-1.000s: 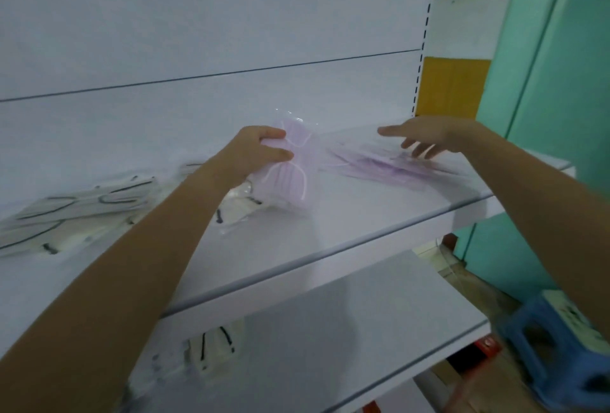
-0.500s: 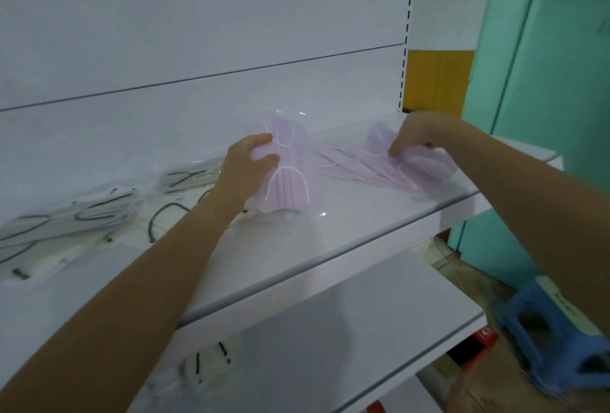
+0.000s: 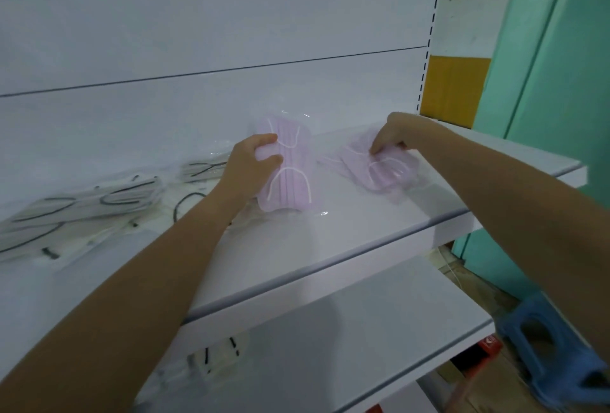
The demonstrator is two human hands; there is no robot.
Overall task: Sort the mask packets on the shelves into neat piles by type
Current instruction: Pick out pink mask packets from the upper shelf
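Head view: the left hand point(image 3: 251, 165) grips one pink mask packet point(image 3: 292, 181), fingers point(image 3: 272, 160) curled round its edge, tilted up over the middle of the upper shelf point(image 3: 330, 241). The right hand point(image 3: 397, 135) pinches the pink pile point(image 3: 383, 173) toward the shelf's right end, probably steadying it so the held packet lands squarely on top. Black-strap packets point(image 3: 99, 204) lie loose at the shelf's left end, apparently awaiting their own pile.

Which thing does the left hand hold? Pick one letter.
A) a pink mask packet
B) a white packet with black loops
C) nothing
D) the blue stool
A: the left hand grips a pink mask packet, beside the pink pile that the right hand pinches; the black-looped packets lie further left.
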